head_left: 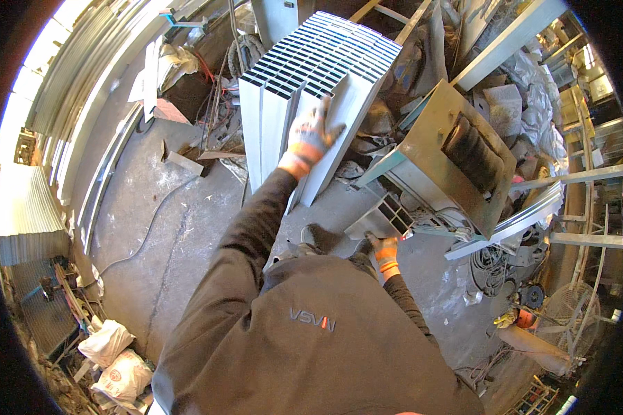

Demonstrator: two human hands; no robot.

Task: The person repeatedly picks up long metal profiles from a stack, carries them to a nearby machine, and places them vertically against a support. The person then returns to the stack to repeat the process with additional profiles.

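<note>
A tall bundle of rectangular metal tubes point(349, 97) stands in front of me, its open ends forming a grid at the top. My left hand point(309, 140), in a grey and orange work glove, lies against the near face of the bundle with fingers and thumb spread. Low on my right, a gloved right hand point(386, 253) is closed on the near edge of a smaller group of metal tubes point(368, 225), whose open ends face right. The fingers beneath those tubes are partly hidden.
On the right stands a metal-topped stand point(436, 117) carrying a dark roll point(472, 146). Scrap and crumpled sheeting point(533, 90) crowd behind it. Long metal profiles point(93, 76) lean at the left, white sacks point(121, 373) lie lower left, and a cable point(160, 207) crosses the floor.
</note>
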